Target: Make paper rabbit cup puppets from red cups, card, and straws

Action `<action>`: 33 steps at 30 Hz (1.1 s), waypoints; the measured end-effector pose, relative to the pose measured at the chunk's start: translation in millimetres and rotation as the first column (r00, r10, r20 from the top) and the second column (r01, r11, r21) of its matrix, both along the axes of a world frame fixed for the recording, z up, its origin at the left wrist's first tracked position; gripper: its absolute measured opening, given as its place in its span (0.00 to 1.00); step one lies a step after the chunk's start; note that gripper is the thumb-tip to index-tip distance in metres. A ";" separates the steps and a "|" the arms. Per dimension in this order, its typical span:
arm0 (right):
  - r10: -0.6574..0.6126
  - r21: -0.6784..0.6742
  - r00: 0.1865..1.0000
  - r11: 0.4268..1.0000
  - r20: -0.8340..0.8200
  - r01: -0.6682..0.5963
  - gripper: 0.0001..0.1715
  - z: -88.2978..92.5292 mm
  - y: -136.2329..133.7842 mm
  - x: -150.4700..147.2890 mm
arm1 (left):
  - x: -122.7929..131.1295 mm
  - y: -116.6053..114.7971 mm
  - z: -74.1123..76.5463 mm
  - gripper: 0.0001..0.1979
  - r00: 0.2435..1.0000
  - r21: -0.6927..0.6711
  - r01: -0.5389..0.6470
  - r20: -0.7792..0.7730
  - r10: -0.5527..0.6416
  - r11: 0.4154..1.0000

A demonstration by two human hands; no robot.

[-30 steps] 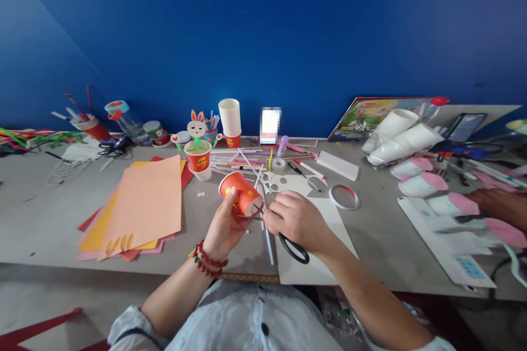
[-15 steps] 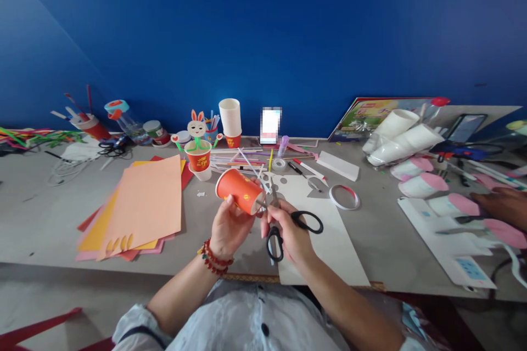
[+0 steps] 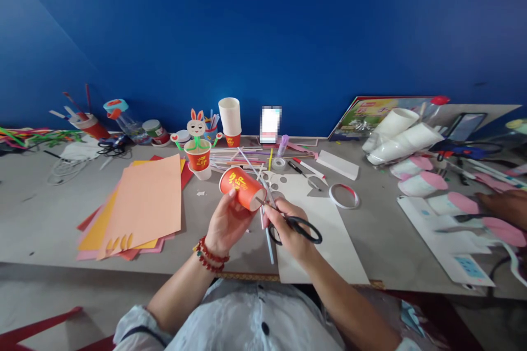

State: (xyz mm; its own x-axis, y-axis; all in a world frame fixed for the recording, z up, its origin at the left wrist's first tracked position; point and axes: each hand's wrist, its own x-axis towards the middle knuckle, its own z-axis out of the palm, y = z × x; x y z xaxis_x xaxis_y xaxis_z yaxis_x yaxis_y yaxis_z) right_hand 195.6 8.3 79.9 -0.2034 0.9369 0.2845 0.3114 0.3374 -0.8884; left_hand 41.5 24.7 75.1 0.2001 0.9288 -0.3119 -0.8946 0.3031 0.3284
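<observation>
My left hand (image 3: 227, 218) is wrapped round an orange paper cup (image 3: 240, 187) with yellow lettering. The cup lies on its side in the air, its pale base turned right. In my right hand (image 3: 290, 225) are black-handled scissors (image 3: 309, 230), gripped near the blades. One blade tip meets the cup's base; whether it has gone through I cannot tell. Below the hands lie thin straws (image 3: 268, 238) and a white paper sheet (image 3: 321, 238) with round holes cut near its far end.
Stacked coloured paper (image 3: 150, 197) lies left. Behind it stands a cup with a paper rabbit (image 3: 197, 129). A tape roll (image 3: 344, 196), markers and a white power strip (image 3: 432, 241) are to the right. Another person's hand (image 3: 504, 205) is at the right edge.
The cup has turned in my left hand, so its yellow lettering now faces up. My right hand has tilted the scissors, their handles swinging, with a blade tip still at the base.
</observation>
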 end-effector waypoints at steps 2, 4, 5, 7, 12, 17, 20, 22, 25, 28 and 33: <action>-0.032 -0.190 0.976 0.982 -0.216 -0.010 0.22 -2.6 -2.8 -5.8 | 1.9 -0.9 -1.4 0.11 1.000 0.044 -0.004 0.019 0.003 0.999; -0.092 -0.300 0.905 0.953 -0.414 -0.041 0.20 -4.2 -3.7 -12.4 | 3.7 -1.3 -3.3 0.16 0.999 0.101 0.002 0.036 -0.006 0.995; -0.117 -0.330 0.863 0.942 -0.492 -0.060 0.19 -4.5 -3.8 -15.6 | 4.5 -1.3 -4.5 0.18 0.999 0.129 0.004 0.045 -0.010 0.992; -0.153 -0.364 0.796 0.927 -0.586 -0.089 0.17 -3.7 -3.7 -20.6 | 5.7 -1.3 -7.2 0.21 0.999 0.173 -0.006 0.052 -0.003 0.985; -0.092 -0.266 0.897 0.963 -0.432 -0.029 0.19 1.5 -4.4 -18.5 | 5.0 -2.2 -13.1 0.21 0.997 0.205 -0.057 0.061 0.045 0.977; -0.054 0.266 0.989 0.964 0.137 0.016 0.19 3.2 2.9 -5.8 | 0.0 -0.7 -12.5 0.28 0.998 0.120 0.026 0.057 -0.033 0.992; -0.097 0.440 0.964 0.898 0.246 -0.022 0.17 3.2 7.7 -3.0 | -2.1 1.4 -10.6 0.17 1.000 0.037 -0.002 0.018 0.001 0.999; -0.094 0.427 0.969 0.904 0.230 -0.014 0.18 3.2 8.1 -3.4 | -2.0 2.1 -9.5 0.12 1.000 0.017 -0.011 0.013 0.011 1.000; -0.039 0.211 0.994 0.977 0.105 0.016 0.21 2.0 4.1 -6.8 | 0.3 1.1 -9.2 0.14 0.999 0.064 -0.008 0.032 0.006 0.998; -0.013 -0.122 0.990 0.993 -0.137 -0.004 0.23 -0.3 -1.6 -12.4 | 3.0 -1.5 -10.7 0.20 0.998 0.160 -0.018 0.061 0.008 0.987; -0.020 -0.025 0.995 1.000 -0.095 0.017 0.21 0.4 -2.6 -16.0 | 1.6 -4.6 -11.2 0.26 0.998 0.255 0.009 0.054 -0.024 0.967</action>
